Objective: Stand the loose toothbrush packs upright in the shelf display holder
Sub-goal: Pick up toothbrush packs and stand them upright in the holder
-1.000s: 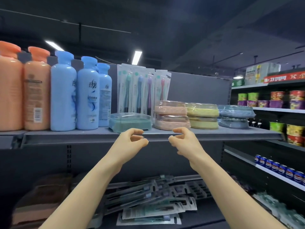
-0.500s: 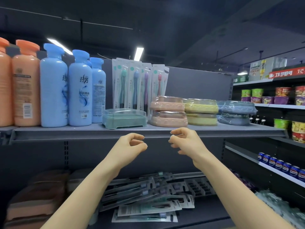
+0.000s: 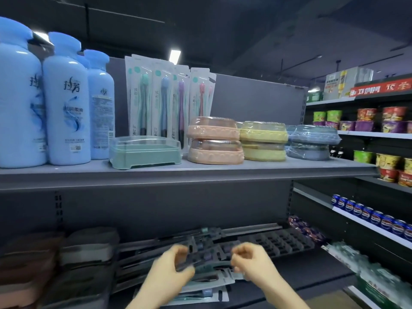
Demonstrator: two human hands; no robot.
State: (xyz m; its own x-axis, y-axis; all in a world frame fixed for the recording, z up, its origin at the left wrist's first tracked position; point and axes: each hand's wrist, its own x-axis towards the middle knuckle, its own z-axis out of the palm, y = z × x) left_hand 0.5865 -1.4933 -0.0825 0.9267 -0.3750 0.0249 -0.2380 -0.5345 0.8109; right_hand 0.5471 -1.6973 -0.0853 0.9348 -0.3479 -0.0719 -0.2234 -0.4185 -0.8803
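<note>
Several loose toothbrush packs [image 3: 207,280] lie flat in a messy pile on the lower shelf. My left hand [image 3: 167,273] and my right hand [image 3: 252,264] are down at this pile, fingers curled, both blurred by motion. A dark pack lies between the two hands and seems to touch my left fingers; whether either hand grips it I cannot tell. On the upper shelf, several toothbrush packs [image 3: 165,101] stand upright in a row behind a green lidded box [image 3: 145,153]. What they stand in is hidden.
Blue bottles [image 3: 66,103] stand at the upper shelf's left. Stacked pink [image 3: 214,139], yellow [image 3: 263,141] and blue tubs [image 3: 312,141] fill its right. Folded cloths [image 3: 89,246] lie left of the pile, a black slotted tray [image 3: 287,244] right of it. The upper shelf's edge [image 3: 189,175] overhangs my hands.
Both hands have dropped from in front of the upper shelf's edge to the pile of packs on the lower shelf. The view has moved closer and shifted right.
</note>
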